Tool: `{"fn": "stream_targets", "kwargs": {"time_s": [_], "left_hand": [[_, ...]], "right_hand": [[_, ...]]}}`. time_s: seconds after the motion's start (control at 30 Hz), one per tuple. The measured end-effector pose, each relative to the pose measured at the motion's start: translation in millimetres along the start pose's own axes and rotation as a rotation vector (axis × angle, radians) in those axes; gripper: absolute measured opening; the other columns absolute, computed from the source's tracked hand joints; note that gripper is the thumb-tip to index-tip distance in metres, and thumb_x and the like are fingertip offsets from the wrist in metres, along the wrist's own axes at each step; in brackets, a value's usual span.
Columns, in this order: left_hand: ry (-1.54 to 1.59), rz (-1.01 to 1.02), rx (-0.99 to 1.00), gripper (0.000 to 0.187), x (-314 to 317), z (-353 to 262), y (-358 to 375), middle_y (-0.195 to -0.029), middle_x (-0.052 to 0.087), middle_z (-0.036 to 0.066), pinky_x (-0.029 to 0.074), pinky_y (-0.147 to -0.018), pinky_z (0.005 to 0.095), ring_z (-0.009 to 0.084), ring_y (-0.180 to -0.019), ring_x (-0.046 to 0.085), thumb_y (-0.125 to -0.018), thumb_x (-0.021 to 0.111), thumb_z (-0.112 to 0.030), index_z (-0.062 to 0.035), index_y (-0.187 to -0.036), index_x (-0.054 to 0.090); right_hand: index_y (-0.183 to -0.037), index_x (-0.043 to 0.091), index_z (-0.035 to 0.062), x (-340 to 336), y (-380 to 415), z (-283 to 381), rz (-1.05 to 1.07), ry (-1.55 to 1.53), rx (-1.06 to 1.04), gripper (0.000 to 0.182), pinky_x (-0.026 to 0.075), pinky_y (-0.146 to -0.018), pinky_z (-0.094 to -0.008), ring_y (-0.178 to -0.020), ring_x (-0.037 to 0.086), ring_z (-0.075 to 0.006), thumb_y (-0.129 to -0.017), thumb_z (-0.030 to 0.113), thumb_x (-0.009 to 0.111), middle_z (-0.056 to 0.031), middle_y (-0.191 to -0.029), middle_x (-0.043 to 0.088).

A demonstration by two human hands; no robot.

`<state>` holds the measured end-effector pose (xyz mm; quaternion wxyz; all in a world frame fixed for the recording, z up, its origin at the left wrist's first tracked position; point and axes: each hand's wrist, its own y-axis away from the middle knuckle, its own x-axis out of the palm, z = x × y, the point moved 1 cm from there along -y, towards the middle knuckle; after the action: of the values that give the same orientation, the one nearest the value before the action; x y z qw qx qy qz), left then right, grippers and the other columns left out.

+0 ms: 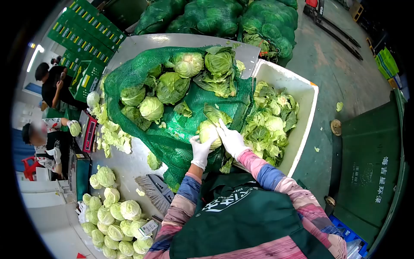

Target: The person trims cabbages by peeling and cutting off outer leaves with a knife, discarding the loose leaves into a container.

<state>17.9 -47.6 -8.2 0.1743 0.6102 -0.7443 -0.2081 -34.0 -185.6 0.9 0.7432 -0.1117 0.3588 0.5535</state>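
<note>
Both of my hands wear white gloves and meet at a pale green cabbage [207,131] over the green mesh bag [172,146]. My left hand [201,151] is closed around the near left side of this head. At its right side, my right hand [231,139] has its fingers closed on a loose outer leaf [217,115] that stands away from the head. Further up on the mesh lie several untrimmed cabbages [172,88], some with dark outer leaves.
A white bin [307,116] full of stripped leaves stands at the right. Trimmed cabbages [115,211] are piled at lower left, near a brush [154,192]. Full mesh bags [211,19] line the back. Two people [54,140] are at the left, one holding a cabbage beside a red scale [88,134].
</note>
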Motion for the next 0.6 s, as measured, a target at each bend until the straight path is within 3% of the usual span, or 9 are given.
{"fn": "stream_targets", "kwargs": {"time_s": [0.07,0.1,0.17,0.23,0.3,0.43,0.5,0.57,0.6], "left_hand": [[0.041,-0.006,-0.001,0.074,-2,9,-1,-0.11,0.052,0.016,0.053,-0.073,0.0309,0.0201,-0.092,0.059,-0.068,0.084,-0.016,-0.0063,-0.115,0.028],[0.079,0.003,0.025,0.069,-3,15,-2,-0.112,0.052,0.016,0.054,-0.076,0.0341,0.022,-0.096,0.059,-0.071,0.08,-0.015,-0.0058,-0.116,0.029],[0.117,0.014,0.068,0.064,-8,18,-1,-0.113,0.051,0.016,0.054,-0.079,0.0373,0.024,-0.1,0.058,-0.075,0.077,-0.013,-0.0053,-0.117,0.029],[0.495,0.17,-0.05,0.052,-25,17,9,-0.118,0.05,0.016,0.053,-0.086,0.0438,0.0288,-0.108,0.055,-0.082,0.07,-0.015,-0.0041,-0.119,0.034],[0.649,0.365,-0.094,0.061,-42,20,5,-0.135,0.043,0.014,0.043,-0.098,0.0561,0.0306,-0.122,0.047,-0.088,0.06,-0.032,-0.0075,-0.137,0.034],[0.81,0.49,-0.108,0.068,-41,-20,35,-0.141,0.039,0.013,0.037,-0.102,0.0598,0.0309,-0.127,0.043,-0.087,0.059,-0.03,-0.0096,-0.143,0.027],[0.863,0.58,-0.123,0.069,-30,-36,40,-0.141,0.039,0.013,0.036,-0.103,0.0598,0.0316,-0.127,0.042,-0.086,0.06,-0.028,-0.0096,-0.143,0.026],[0.662,0.659,-0.019,0.067,-19,-50,37,-0.139,0.039,0.015,0.04,-0.1,0.059,0.0318,-0.126,0.044,-0.084,0.061,-0.022,-0.009,-0.141,0.029],[0.493,0.601,0.074,0.063,-12,-68,43,-0.133,0.044,0.016,0.047,-0.095,0.0526,0.0295,-0.12,0.049,-0.082,0.064,-0.014,-0.0061,-0.136,0.034]], "right_hand": [[-0.139,0.043,0.021,5,-4,-2,-0.048,-0.064,0.011,0.048,0.048,-0.07,-0.0472,-0.075,0.062,-0.0413,-0.096,0.044,0.038,-0.0248,-0.084,0.064],[-0.137,0.047,0.0191,10,-11,-9,-0.149,-0.162,0.015,0.048,0.049,-0.069,-0.0436,-0.071,0.063,-0.0377,-0.096,0.045,0.039,-0.0237,-0.086,0.065],[-0.135,0.049,0.0176,5,-21,-27,-0.148,-0.522,0.324,0.048,0.05,-0.067,-0.0388,-0.066,0.064,-0.0312,-0.096,0.045,0.041,-0.0212,-0.086,0.066],[-0.137,0.046,0.0189,-17,-26,-47,-0.058,-0.206,0.298,0.05,0.05,-0.082,-0.0393,-0.088,0.064,-0.0362,-0.096,0.047,0.037,-0.0214,-0.102,0.065],[-0.139,0.043,0.0169,-24,-34,-76,-0.171,-0.211,0.298,0.052,0.049,-0.079,-0.0411,-0.085,0.064,-0.0365,-0.096,0.047,0.037,-0.02,-0.098,0.067],[-0.145,0.032,0.0174,-61,-23,-52,-0.279,0.11,0.281,0.056,0.049,-0.066,-0.0457,-0.069,0.063,-0.0365,-0.097,0.046,0.037,-0.021,-0.083,0.066],[-0.145,0.032,0.023,-72,-12,-8,-0.213,-0.092,0.147,0.054,0.049,-0.06,-0.0372,-0.055,0.06,-0.0242,-0.097,0.043,0.043,-0.016,-0.06,0.06],[-0.145,0.034,0.0254,-67,-2,11,-0.108,-0.348,-0.13,0.052,0.047,-0.056,-0.0364,-0.051,0.057,-0.0231,-0.097,0.04,0.046,-0.0118,-0.056,0.057],[-0.145,0.032,0.026,-71,2,20,-0.091,-0.314,-0.229,0.055,0.046,-0.059,-0.0428,-0.057,0.06,-0.0356,-0.095,0.044,0.046,-0.0213,-0.063,0.06]]}}
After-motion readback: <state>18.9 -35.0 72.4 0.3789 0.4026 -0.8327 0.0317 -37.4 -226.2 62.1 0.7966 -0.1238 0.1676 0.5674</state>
